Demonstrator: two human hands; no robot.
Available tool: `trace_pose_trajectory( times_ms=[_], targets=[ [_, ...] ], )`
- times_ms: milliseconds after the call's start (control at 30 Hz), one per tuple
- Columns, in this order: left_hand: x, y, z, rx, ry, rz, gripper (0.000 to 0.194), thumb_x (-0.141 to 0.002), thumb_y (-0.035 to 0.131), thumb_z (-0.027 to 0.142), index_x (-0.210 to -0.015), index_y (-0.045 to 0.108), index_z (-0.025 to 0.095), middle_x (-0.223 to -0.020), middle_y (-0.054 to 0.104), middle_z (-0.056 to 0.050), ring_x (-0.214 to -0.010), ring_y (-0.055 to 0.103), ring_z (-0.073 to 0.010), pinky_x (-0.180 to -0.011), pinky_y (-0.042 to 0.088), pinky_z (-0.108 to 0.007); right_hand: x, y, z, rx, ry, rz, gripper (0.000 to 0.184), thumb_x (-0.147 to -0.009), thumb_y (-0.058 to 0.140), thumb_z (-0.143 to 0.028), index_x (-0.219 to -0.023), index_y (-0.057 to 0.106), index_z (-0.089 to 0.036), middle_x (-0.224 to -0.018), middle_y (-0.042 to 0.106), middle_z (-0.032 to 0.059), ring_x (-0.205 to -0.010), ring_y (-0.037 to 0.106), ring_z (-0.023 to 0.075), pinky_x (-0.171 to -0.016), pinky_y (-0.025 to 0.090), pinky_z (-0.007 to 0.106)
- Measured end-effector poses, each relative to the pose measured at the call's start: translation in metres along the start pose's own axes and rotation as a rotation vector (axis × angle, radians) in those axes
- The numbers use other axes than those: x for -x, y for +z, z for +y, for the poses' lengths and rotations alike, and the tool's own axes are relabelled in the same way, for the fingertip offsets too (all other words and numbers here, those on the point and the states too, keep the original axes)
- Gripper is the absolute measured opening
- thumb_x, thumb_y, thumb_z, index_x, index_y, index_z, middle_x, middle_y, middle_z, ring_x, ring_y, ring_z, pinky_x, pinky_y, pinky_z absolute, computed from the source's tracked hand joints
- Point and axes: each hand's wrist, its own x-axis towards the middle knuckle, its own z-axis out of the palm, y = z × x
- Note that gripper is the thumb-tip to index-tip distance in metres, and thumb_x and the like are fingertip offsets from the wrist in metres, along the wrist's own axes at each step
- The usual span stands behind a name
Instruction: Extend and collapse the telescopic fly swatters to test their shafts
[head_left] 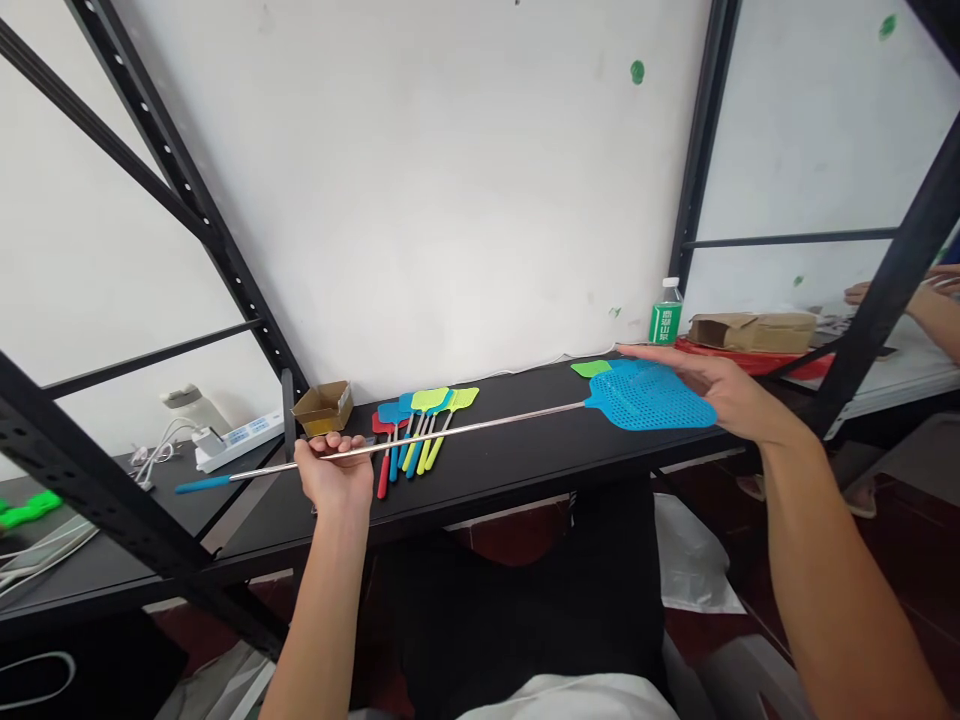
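Blue mesh head of a long fly swatter lies under the right hand, whose fingers are spread flat over its far edge. The thin metal shaft runs leftward and slightly toward the person, its long axis nearly parallel to the black surface, ending in a blue grip near a white power strip. Left hand is curled closed round the shaft partway along. A bunch of shorter coloured swatters lies just behind, beside a small cardboard box.
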Motion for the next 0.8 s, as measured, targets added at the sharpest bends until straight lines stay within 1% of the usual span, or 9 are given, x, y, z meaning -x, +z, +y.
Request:
trace_pose_trajectory(
  times_ms=[100,167,267,333,433,533,667,733,800],
  targets=[
    [0.005,0.004,0.005,0.056,-0.015,-0.021,0.04,-0.102,0.029,0.029,-0.064,0.035,0.019,-0.052,0.041,0.007,-0.04,0.039,-0.0061,-0.051,0.037,-0.023,-0.005,0.0,0.008,0.038,-0.073,-0.072,0.04,-0.087,0.072,-0.042,-0.127,0.07,-0.036,-0.146,0.057,0.0026,-0.137,0.049,0.0337,-0.112,0.043,0.045],
    [0.008,0.005,0.008,0.103,-0.058,-0.082,0.037,-0.1,0.03,0.028,-0.064,0.033,0.019,-0.051,0.039,0.007,-0.039,0.036,-0.006,-0.05,0.036,-0.022,-0.008,0.0,0.015,0.04,-0.067,-0.133,0.034,-0.089,0.069,-0.043,-0.121,0.074,-0.036,-0.147,0.056,0.0032,-0.135,0.05,0.0359,-0.107,0.047,0.045],
    [0.01,0.004,0.012,0.161,-0.11,-0.211,0.038,-0.099,0.031,0.029,-0.062,0.026,0.02,-0.046,0.028,0.007,-0.037,0.026,-0.0071,-0.046,0.032,-0.023,-0.011,-0.001,0.021,0.049,-0.037,-0.182,0.033,-0.091,0.066,-0.043,-0.122,0.074,-0.035,-0.15,0.052,0.0032,-0.136,0.049,0.0371,-0.107,0.045,0.046],
    [0.008,0.001,0.014,0.177,-0.113,-0.287,0.042,-0.1,0.029,0.031,-0.06,0.019,0.02,-0.043,0.018,0.007,-0.036,0.018,-0.0083,-0.043,0.029,-0.023,-0.011,-0.001,0.022,0.059,-0.032,-0.193,0.033,-0.091,0.065,-0.042,-0.122,0.073,-0.036,-0.153,0.05,0.0018,-0.137,0.048,0.0367,-0.109,0.044,0.045],
    [0.006,-0.002,0.013,0.168,-0.103,-0.358,0.048,-0.102,0.028,0.032,-0.059,0.011,0.02,-0.044,0.007,0.006,-0.037,0.009,-0.0098,-0.039,0.024,-0.024,-0.011,-0.003,0.022,0.051,-0.028,-0.203,0.032,-0.091,0.065,-0.04,-0.121,0.074,-0.036,-0.153,0.049,0.0011,-0.137,0.047,0.0373,-0.108,0.045,0.045],
    [0.01,-0.001,0.007,0.157,-0.099,-0.364,0.05,-0.103,0.027,0.03,-0.058,0.009,0.019,-0.045,0.004,0.005,-0.039,0.005,-0.0106,-0.038,0.022,-0.025,-0.01,-0.005,0.026,0.043,-0.023,-0.232,0.031,-0.09,0.067,-0.039,-0.12,0.074,-0.035,-0.148,0.055,0.0025,-0.137,0.049,0.0373,-0.11,0.043,0.047],
    [0.019,0.004,-0.006,0.146,-0.118,-0.312,0.049,-0.103,0.024,0.027,-0.057,0.009,0.019,-0.044,0.003,0.004,-0.04,0.003,-0.0112,-0.037,0.02,-0.026,-0.01,-0.01,0.033,0.046,-0.029,-0.248,0.033,-0.089,0.069,-0.041,-0.121,0.075,-0.032,-0.14,0.062,0.0051,-0.135,0.051,0.0362,-0.112,0.042,0.049],
    [0.022,0.004,-0.012,0.141,-0.129,-0.291,0.048,-0.102,0.024,0.026,-0.057,0.009,0.019,-0.043,0.004,0.004,-0.04,0.003,-0.0112,-0.037,0.02,-0.026,-0.01,-0.013,0.036,0.07,-0.022,-0.229,0.033,-0.087,0.071,-0.042,-0.117,0.077,-0.03,-0.128,0.07,0.0062,-0.13,0.056,0.0357,-0.114,0.04,0.049],
    [0.022,0.003,-0.016,0.124,-0.132,-0.299,0.049,-0.102,0.025,0.026,-0.056,0.009,0.019,-0.043,0.005,0.004,-0.039,0.004,-0.0108,-0.038,0.02,-0.026,-0.009,-0.013,0.038,0.109,0.039,-0.195,0.03,-0.084,0.074,-0.044,-0.109,0.08,-0.028,-0.108,0.077,0.006,-0.115,0.066,0.0349,-0.108,0.045,0.049]
  ],
)
